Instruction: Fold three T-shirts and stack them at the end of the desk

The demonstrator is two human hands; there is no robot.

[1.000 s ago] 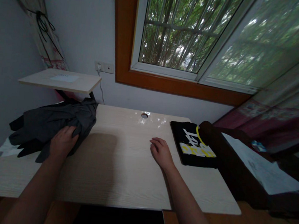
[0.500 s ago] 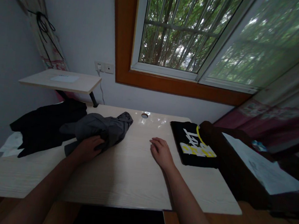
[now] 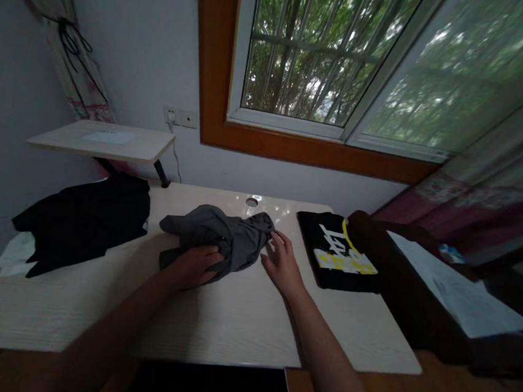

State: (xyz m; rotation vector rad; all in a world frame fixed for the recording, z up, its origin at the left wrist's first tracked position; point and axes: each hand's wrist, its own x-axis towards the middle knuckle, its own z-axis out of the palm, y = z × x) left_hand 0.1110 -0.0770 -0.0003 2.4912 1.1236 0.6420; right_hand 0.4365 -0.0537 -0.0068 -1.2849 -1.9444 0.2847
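Though one shirt (image 3: 336, 258) is folded, the grey garment (image 3: 241, 238) is crumpled, gripped by the left hand (image 3: 196, 266), the right hand (image 3: 284, 266) spread.

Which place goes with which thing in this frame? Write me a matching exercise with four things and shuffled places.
Things
1. Grey cloth
2. Folded shirt
3. Small shelf
4. Socket

Places
A. On the wall, left of the window
B. On the table's right side
C. Under the left hand
D. Raised above the table's back left

Pairs: 1-C, 2-B, 3-D, 4-A
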